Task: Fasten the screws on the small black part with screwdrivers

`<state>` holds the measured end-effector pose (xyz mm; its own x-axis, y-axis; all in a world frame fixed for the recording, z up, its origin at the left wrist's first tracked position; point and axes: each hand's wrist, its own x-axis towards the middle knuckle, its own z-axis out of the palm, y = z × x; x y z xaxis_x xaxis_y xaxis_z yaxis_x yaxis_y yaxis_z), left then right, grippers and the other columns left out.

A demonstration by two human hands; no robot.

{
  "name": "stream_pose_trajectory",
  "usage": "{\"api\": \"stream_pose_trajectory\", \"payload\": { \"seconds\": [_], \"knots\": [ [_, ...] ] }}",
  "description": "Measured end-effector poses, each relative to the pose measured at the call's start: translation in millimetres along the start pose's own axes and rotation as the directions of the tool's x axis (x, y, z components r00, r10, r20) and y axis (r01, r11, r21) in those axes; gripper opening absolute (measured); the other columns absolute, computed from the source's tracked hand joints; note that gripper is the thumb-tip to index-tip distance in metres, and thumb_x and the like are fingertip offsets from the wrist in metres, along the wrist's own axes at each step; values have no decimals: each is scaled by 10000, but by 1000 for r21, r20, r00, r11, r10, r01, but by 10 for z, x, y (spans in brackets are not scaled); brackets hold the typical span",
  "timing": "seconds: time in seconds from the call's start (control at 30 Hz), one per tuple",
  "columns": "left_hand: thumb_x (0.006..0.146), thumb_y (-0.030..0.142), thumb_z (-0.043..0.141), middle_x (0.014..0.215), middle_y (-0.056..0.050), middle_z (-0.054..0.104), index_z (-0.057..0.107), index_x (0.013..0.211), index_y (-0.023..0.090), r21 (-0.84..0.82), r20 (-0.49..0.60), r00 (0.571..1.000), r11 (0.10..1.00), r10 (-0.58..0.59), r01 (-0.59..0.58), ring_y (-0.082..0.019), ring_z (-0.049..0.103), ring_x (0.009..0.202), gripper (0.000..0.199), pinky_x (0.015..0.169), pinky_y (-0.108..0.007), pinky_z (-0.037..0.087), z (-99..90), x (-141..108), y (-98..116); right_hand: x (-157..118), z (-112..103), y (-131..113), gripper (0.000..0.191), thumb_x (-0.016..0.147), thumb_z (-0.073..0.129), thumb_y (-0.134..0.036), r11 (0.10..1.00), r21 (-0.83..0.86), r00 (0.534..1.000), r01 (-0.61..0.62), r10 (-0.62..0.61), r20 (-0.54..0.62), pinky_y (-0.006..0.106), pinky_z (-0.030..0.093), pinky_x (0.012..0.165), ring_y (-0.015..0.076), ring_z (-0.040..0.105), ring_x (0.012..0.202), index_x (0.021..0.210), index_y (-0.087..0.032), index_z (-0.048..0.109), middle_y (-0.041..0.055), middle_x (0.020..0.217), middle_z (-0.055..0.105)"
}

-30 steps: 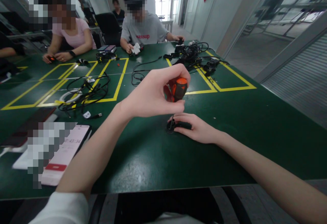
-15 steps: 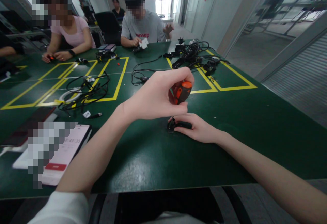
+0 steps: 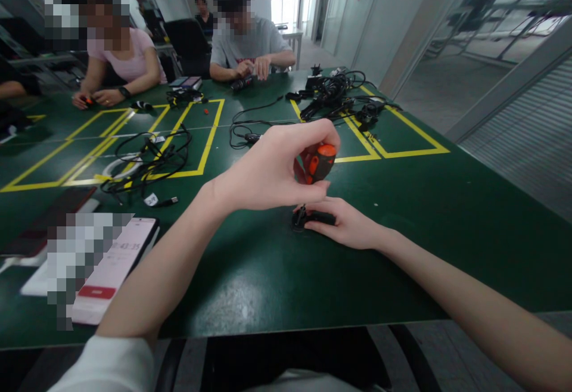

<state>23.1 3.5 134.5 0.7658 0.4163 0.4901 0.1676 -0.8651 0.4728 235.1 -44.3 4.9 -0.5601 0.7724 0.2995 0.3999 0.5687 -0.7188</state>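
Observation:
My left hand is closed around the orange and dark grey handle of a screwdriver, held upright with the handle on top. Its shaft points down to a small black part on the green table. Just below, my right hand grips the dark, handle-like end of that black part and holds it against the tabletop. What kind of part it is I cannot make out. The screwdriver's tip meets the part's round left end; the exact point of contact is too small to tell.
Black cables lie in a tangle at the left, by yellow tape lines. A larger heap of black cables sits farther back. A phone rests at the near left. Two people sit across the green table.
My hands stay almost in place, the screwdriver handle slightly turned. Across the table, the person in grey has brought a raised hand down to the other hand.

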Motion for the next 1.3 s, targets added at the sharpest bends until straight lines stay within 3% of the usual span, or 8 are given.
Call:
{"api": "stream_pose_trajectory", "payload": {
  "seconds": [0.67, 0.87, 1.1, 1.2, 1.3],
  "knots": [
    [821, 224, 723, 838, 27, 630, 570, 929, 202, -1, 24, 1000, 1000, 2, -2, -116, 623, 713, 188, 653, -236, 524, -84, -13, 49, -12, -4, 15, 221, 981, 665, -344, 1000, 2, 1000, 3, -3, -20, 440, 631, 928, 274, 753, 1031, 1149, -219, 735, 107, 1118, 782],
    [797, 209, 701, 831, 16, 600, 534, 854, 202, 128, 13, 999, 991, 34, -35, -129, 587, 726, 177, 650, -251, 494, -80, -12, 114, -17, -1, 26, 213, 967, 680, -324, 1000, -6, 1000, 2, -2, -19, 436, 628, 926, 271, 751, 1014, 1134, -209, 745, 104, 1102, 785],
    [868, 218, 639, 875, 11, 650, 589, 1022, 199, 252, 50, 994, 962, 94, -103, -131, 609, 741, 163, 673, -249, 458, -27, -15, 150, -9, 10, 32, 182, 964, 686, -298, 999, -22, 999, 24, -24, -32, 419, 630, 913, 262, 754, 1005, 1113, -213, 749, 87, 1078, 792],
    [904, 237, 617, 824, 3, 659, 595, 932, 192, 314, 66, 993, 943, 98, -114, -142, 625, 747, 58, 661, -249, 432, -22, -20, 140, -2, 20, 30, 153, 967, 672, -258, 997, -27, 997, 74, -75, -37, 414, 620, 944, 259, 753, 1038, 1091, -201, 742, 95, 1108, 793],
    [913, 272, 608, 761, -1, 641, 588, 848, 188, 359, 70, 995, 929, 76, -96, -150, 614, 718, 109, 632, -254, 414, -24, -29, 164, -7, -5, 28, 208, 929, 688, -218, 992, -24, 992, 122, -123, -43, 414, 615, 961, 267, 749, 1075, 1131, -191, 726, 101, 1157, 786]
  ]
}}
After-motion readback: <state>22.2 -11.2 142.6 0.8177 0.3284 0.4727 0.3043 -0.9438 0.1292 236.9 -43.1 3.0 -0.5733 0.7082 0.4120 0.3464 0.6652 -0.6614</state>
